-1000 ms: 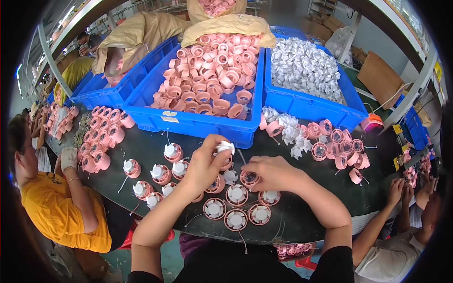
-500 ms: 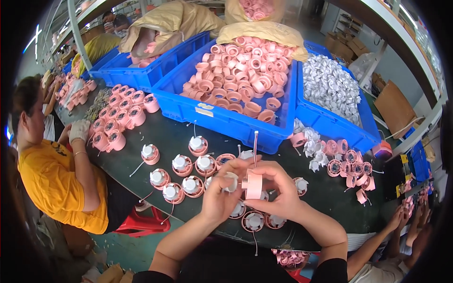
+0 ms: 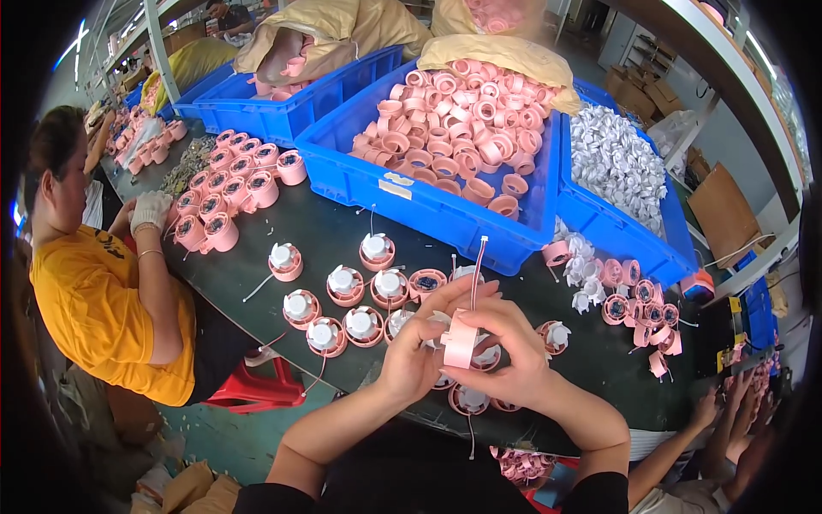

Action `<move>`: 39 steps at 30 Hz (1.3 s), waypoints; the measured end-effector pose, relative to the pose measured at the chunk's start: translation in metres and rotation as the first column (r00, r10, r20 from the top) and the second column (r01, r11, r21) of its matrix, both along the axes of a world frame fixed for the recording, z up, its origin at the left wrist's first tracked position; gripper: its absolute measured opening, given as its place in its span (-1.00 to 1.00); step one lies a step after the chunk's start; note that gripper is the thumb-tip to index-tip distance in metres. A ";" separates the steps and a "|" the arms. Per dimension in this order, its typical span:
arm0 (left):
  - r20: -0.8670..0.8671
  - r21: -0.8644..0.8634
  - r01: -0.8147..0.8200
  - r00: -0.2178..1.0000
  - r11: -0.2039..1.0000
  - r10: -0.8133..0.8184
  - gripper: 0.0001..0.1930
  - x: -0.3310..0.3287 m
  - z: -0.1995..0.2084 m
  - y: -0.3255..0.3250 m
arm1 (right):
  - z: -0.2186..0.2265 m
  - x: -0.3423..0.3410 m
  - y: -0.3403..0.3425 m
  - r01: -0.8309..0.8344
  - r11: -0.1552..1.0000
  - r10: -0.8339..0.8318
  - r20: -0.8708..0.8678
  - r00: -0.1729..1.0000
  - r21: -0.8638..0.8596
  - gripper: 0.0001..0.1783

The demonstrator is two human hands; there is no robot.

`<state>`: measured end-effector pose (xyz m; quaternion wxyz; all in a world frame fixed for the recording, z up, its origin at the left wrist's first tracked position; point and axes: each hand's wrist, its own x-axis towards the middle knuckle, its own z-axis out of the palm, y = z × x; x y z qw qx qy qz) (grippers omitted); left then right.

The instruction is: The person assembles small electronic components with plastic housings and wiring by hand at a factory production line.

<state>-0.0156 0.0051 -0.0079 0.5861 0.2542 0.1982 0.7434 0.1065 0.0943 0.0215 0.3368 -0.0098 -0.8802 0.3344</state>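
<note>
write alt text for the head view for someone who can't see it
Both hands, left hand and right hand, hold a pink plastic ring with a thin wire above a dark table. Finished white-capped pink pieces lie around; blue bins of pink rings stand behind.

I see both hands meet over the counter (image 3: 342, 240), holding a ring part (image 3: 461, 339); assembled parts (image 3: 342, 300) lie left, two bins (image 3: 411, 184) stand behind, and loose rings (image 3: 638, 313) lie right.
</note>
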 end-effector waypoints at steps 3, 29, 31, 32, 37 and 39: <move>-0.005 0.000 -0.009 1.000 1.000 0.009 -0.36 0.000 -0.002 0.000 | -0.001 0.001 -0.002 0.008 1.000 -0.008 -0.002 1.000 0.008 -0.33; -0.696 -0.051 -0.286 0.697 0.957 0.172 -0.27 -0.034 0.017 -0.022 | 0.015 0.008 0.032 -0.099 0.987 0.130 0.269 0.954 -0.124 -0.28; -0.973 0.068 -0.564 0.147 0.823 0.181 -0.35 -0.064 0.021 -0.026 | 0.011 0.019 0.069 0.175 0.962 -0.116 0.265 0.957 -0.211 -0.81; -0.969 0.232 -0.608 -0.078 0.759 0.234 -0.37 -0.079 0.019 -0.025 | 0.005 0.026 0.093 0.399 0.915 -0.377 0.224 0.899 -0.062 -0.90; -0.863 0.277 -0.690 -0.484 0.669 -0.143 -0.42 -0.176 -0.002 -0.014 | -0.033 0.027 0.168 0.522 0.668 -0.690 0.179 0.701 0.531 -0.40; -0.844 0.218 -0.705 -0.483 0.674 -0.233 -0.43 -0.213 -0.029 -0.004 | -0.042 0.019 0.179 0.473 0.640 -0.690 0.183 0.700 0.605 -0.38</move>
